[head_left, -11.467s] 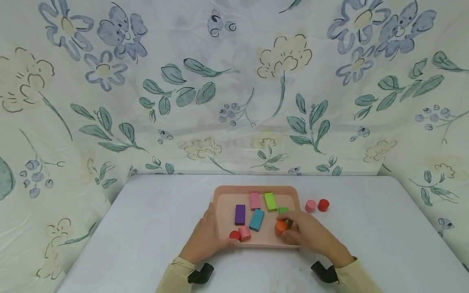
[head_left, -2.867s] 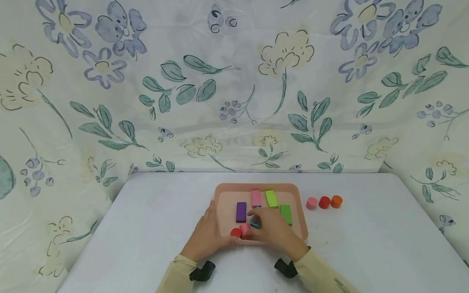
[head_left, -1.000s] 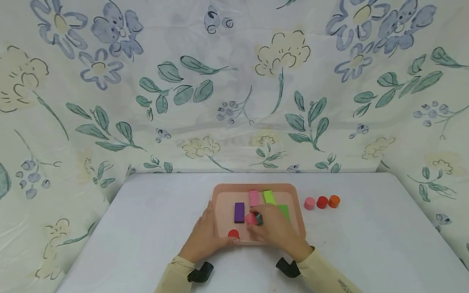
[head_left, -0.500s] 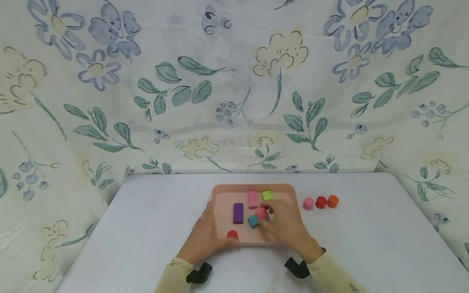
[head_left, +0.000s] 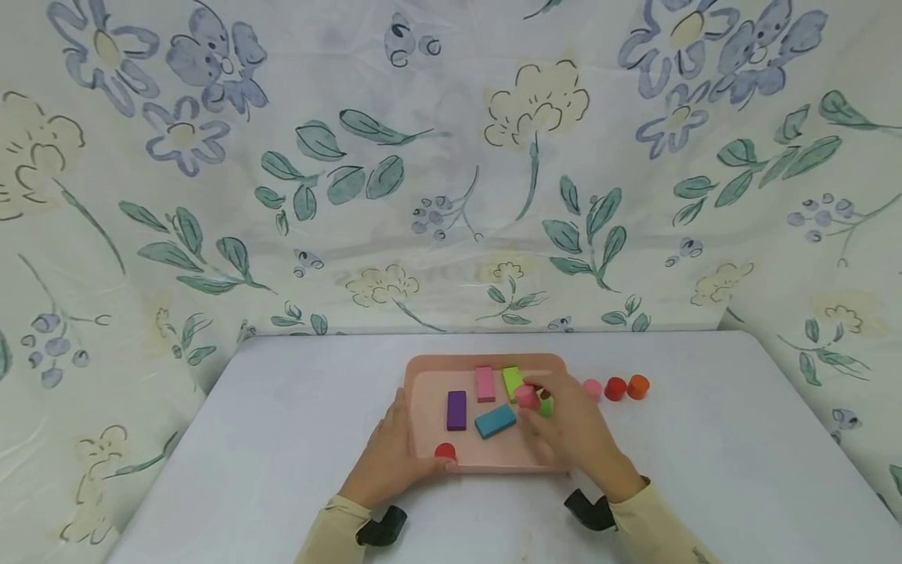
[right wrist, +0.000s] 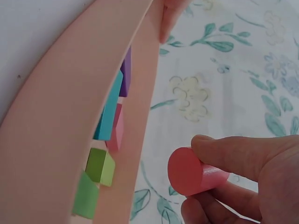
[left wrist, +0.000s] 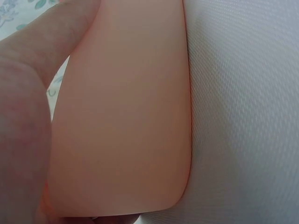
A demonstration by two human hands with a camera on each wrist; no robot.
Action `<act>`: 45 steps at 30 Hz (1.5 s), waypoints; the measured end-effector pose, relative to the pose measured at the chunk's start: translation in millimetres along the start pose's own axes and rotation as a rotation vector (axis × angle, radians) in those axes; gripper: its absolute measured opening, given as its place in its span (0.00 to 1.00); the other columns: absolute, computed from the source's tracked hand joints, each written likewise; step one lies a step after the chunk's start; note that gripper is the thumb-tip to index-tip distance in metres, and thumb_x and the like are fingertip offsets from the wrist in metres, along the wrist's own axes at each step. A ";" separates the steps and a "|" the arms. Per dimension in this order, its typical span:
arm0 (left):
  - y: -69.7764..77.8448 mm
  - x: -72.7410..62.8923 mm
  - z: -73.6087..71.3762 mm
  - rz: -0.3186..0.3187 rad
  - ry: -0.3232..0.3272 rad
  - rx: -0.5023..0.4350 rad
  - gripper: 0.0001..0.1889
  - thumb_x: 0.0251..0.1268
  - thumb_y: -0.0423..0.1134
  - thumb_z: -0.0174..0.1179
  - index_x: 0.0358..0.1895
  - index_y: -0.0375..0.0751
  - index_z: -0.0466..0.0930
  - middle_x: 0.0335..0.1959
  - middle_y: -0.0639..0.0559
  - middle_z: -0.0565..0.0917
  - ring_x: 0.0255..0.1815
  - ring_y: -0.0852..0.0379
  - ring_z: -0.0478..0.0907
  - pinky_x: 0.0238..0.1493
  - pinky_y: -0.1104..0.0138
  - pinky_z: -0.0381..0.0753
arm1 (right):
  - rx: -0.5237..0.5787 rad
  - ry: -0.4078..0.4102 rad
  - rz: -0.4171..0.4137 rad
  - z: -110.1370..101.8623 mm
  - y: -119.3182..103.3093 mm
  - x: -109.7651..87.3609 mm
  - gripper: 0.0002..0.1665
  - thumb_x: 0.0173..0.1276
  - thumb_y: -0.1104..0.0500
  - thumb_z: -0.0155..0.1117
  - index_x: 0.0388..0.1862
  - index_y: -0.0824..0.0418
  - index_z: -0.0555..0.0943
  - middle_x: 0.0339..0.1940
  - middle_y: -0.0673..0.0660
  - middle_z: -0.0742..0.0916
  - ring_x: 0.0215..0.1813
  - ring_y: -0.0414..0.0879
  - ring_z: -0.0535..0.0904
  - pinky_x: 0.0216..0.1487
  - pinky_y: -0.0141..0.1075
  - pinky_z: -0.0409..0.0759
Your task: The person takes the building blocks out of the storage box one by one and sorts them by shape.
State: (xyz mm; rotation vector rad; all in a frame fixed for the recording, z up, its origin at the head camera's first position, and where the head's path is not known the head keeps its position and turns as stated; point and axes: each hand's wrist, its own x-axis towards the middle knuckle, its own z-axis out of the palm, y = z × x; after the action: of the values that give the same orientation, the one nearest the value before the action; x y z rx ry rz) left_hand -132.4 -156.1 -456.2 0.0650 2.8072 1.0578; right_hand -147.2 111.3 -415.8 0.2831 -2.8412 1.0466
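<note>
A pink cylinder block (right wrist: 187,172) is pinched between thumb and fingers of my right hand (head_left: 574,427), raised over the right part of a peach tray (head_left: 486,468). My left hand (head_left: 391,458) holds the tray at its near left corner, fingers along the left side and thumb at the front rim. Inside the tray lie a purple block (head_left: 456,410), a blue block (head_left: 496,421), a pink rectangular block (head_left: 485,384) and a lime block (head_left: 512,379). A green block (head_left: 546,406) is partly hidden by my right hand. Near the left thumb sits a red cylinder (head_left: 445,451).
Right of the tray, a pink cylinder (head_left: 592,388), a red cylinder (head_left: 616,388) and an orange cylinder (head_left: 638,387) stand in a row on the white table (head_left: 303,407). A flowered cloth (head_left: 451,157) hangs behind the table.
My right hand has picked up the pink cylinder from the tray's front and carried it rightward; the blue block has turned. Earlier, the orange cylinder went to the row outside. The left hand stays put.
</note>
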 end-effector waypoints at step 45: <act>-3.9 1.6 0.7 0.041 0.004 -0.006 0.73 0.40 0.69 0.74 0.81 0.33 0.38 0.80 0.37 0.54 0.76 0.36 0.57 0.72 0.39 0.60 | -0.029 0.106 0.123 -51.6 50.9 2.4 0.25 0.62 0.59 0.75 0.54 0.67 0.79 0.46 0.64 0.85 0.42 0.55 0.76 0.36 0.40 0.79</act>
State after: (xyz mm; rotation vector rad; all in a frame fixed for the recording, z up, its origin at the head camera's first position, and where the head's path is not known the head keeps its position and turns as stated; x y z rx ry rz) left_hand -133.8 -158.4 -459.5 0.1201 2.8183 1.0758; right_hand -158.6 182.5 -408.4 0.0492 -2.8060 1.0082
